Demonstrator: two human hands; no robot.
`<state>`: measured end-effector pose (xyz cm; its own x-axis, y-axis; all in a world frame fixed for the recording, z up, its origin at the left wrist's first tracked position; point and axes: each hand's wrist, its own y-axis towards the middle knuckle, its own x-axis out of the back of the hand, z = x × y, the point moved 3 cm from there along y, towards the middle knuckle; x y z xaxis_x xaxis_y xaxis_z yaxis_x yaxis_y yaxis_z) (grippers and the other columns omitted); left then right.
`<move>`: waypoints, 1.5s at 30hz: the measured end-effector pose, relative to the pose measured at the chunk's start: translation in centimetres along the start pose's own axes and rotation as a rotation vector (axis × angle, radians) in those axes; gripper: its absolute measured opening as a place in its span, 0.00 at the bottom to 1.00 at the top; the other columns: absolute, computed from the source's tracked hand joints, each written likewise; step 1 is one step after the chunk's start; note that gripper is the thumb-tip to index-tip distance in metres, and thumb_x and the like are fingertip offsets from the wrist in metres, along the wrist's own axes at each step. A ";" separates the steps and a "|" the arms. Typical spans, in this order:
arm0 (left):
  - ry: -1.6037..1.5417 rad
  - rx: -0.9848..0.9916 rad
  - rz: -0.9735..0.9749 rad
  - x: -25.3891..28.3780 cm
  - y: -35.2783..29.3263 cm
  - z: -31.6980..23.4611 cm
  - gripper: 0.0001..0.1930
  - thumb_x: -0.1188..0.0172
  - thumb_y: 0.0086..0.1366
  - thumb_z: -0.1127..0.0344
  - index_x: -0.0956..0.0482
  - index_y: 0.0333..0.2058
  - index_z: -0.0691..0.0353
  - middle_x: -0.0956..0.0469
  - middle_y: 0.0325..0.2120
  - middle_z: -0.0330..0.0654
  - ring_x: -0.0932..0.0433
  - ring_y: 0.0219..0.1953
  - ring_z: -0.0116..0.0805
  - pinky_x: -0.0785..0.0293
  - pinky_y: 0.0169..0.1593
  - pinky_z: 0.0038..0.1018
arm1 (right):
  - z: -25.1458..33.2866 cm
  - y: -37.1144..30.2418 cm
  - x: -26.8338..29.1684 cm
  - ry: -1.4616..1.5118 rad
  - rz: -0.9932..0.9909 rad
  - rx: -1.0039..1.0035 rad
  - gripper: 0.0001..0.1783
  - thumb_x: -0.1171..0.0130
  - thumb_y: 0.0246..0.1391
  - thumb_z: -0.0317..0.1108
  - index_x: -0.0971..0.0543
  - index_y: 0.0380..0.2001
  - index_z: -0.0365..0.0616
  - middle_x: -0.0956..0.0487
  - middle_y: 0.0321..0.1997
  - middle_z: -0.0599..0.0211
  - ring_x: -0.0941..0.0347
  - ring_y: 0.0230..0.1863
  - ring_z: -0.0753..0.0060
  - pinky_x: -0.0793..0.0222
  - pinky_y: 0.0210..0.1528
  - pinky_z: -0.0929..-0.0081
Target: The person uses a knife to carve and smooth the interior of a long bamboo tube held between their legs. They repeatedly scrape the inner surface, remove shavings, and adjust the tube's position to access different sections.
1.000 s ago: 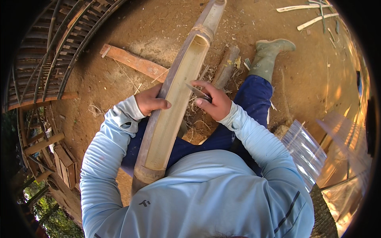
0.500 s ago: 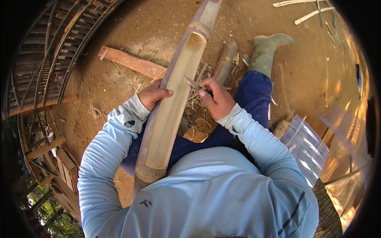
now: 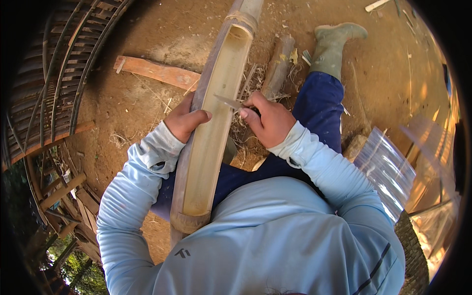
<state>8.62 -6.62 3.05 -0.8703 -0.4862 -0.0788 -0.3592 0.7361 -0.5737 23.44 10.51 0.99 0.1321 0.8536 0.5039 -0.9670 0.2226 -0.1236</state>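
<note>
A long bamboo pole [image 3: 216,123], cut open along its upper side into a trough, slants across my lap from the lower left to the upper middle. My left hand [image 3: 186,118] grips its left wall, the thumb bent over the rim and the fingers hidden underneath. In my right hand [image 3: 270,119] is a knife [image 3: 228,102], held at the bamboo's right edge. Its blade points left over the hollow; whether the tip touches the inside I cannot tell. The handle is mostly covered by my closed fingers.
An orange-brown plank [image 3: 157,71] lies on the dirt left of the bamboo. Beyond my right hand are a short log [image 3: 278,66], pale shavings and my green boot [image 3: 330,51]. Clear corrugated sheeting [image 3: 383,169] stands at the right. A slatted bamboo structure [image 3: 64,73] fills the upper left.
The knife blade has swung left, farther across the hollow and more level. My view has shifted slightly, and my left hand still holds the same wall.
</note>
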 end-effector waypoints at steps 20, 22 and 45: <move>-0.038 0.007 0.016 0.2 0.1 0.4 0.38 0.44 0.58 0.65 0.46 0.66 0.72 0.25 0.52 0.51 0.24 0.52 0.38 0.27 0.55 0.32 | -0.1 -0.5 -1.3 0.000 -0.122 0.054 0.15 0.45 0.64 0.44 0.29 0.38 0.42 0.21 0.27 0.50 0.23 0.30 0.42 0.29 0.32 0.52; -0.007 -0.043 0.023 0.1 0.1 0.3 0.38 0.44 0.58 0.65 0.46 0.66 0.72 0.25 0.51 0.51 0.24 0.51 0.38 0.28 0.56 0.32 | -0.2 -0.9 -1.5 0.009 -0.136 0.081 0.15 0.45 0.64 0.44 0.29 0.37 0.42 0.21 0.27 0.50 0.23 0.30 0.42 0.30 0.32 0.52; 0.023 0.013 0.063 -0.3 0.0 -0.2 0.42 0.44 0.54 0.61 0.46 0.67 0.70 0.27 0.53 0.49 0.27 0.55 0.38 0.33 0.59 0.32 | -2.7 2.5 0.3 0.039 -0.147 0.009 0.16 0.49 0.67 0.45 0.30 0.36 0.43 0.23 0.24 0.48 0.23 0.28 0.40 0.32 0.29 0.51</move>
<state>8.78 -6.39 3.17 -0.8985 -0.4283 -0.0964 -0.2994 0.7583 -0.5791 21.60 12.59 -1.46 0.2801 0.8299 0.4825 -0.9386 0.3422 -0.0435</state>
